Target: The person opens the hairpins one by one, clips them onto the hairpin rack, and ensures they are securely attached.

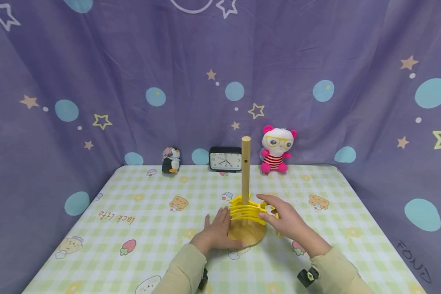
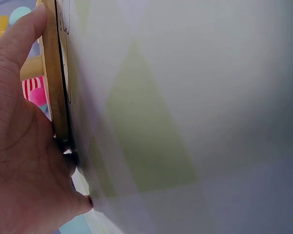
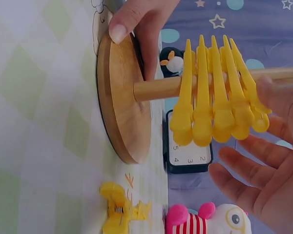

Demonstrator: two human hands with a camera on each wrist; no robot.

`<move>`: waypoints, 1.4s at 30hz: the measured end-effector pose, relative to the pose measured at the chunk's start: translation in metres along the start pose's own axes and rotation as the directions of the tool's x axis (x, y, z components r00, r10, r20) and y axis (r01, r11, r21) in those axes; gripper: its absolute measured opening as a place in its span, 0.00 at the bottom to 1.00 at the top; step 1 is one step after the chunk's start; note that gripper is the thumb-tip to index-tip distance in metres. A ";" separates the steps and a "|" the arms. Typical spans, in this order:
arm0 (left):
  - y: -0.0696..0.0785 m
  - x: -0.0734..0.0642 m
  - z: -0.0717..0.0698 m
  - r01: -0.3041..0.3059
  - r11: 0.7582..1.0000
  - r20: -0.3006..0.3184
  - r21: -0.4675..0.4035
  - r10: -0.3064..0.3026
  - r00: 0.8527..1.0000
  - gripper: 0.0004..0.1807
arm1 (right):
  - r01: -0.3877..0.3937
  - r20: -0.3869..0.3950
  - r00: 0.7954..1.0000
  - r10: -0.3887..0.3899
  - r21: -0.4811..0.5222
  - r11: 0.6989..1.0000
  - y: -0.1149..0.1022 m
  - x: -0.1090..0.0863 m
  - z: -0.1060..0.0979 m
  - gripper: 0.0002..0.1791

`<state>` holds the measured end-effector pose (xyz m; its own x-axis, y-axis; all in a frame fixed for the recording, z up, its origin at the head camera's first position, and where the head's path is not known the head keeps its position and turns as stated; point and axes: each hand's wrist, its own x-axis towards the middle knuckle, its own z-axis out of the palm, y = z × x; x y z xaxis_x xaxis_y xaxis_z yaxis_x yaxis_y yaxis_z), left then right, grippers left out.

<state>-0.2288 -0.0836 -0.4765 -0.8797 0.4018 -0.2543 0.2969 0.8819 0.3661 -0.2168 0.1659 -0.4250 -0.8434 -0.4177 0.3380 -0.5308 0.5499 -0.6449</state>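
A round-based wooden stand (image 1: 246, 175) stands upright, its pole rising from a flat disc. Around the lower pole sits a yellow claw clip (image 3: 202, 107) with several long pointed teeth, a short distance above the base. My right hand (image 1: 288, 220) pinches the clip from the right; in the right wrist view the thumb lies at its upper end and the other fingers are loosely bent. My left hand (image 1: 218, 232) holds the disc's left side, thumb on its front rim. Another yellow claw clip (image 3: 118, 209) with a metal spring lies on the tablecloth, mostly behind my right hand in the head view.
Along the table's back edge stand a penguin toy (image 1: 171, 160), a black alarm clock (image 1: 225, 159) and a pink-and-white plush panda (image 1: 275, 151). A checked tablecloth (image 1: 150, 228) covers the table. A purple curtain (image 1: 191, 49) hangs behind.
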 end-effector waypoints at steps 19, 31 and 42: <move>0.003 -0.005 -0.003 -0.014 0.999 -0.013 -0.037 0.013 1.000 0.62 | -0.137 -0.056 0.989 0.135 -0.033 0.990 0.024 -0.031 -0.017 0.26; 0.000 -0.001 0.000 -0.012 0.999 -0.010 -0.038 0.012 1.000 0.65 | -0.219 -0.023 0.975 0.219 -0.027 0.975 0.036 -0.041 -0.021 0.25; -0.001 -0.001 0.000 -0.018 0.999 -0.011 -0.043 0.018 1.000 0.64 | -0.418 0.044 0.904 0.426 -0.120 0.900 0.039 -0.038 -0.006 0.26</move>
<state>-0.2277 -0.0850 -0.4768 -0.8783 0.4148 -0.2378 0.2970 0.8631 0.4085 -0.2057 0.2075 -0.4586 -0.9845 -0.1754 0.0008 -0.1353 0.7564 -0.6400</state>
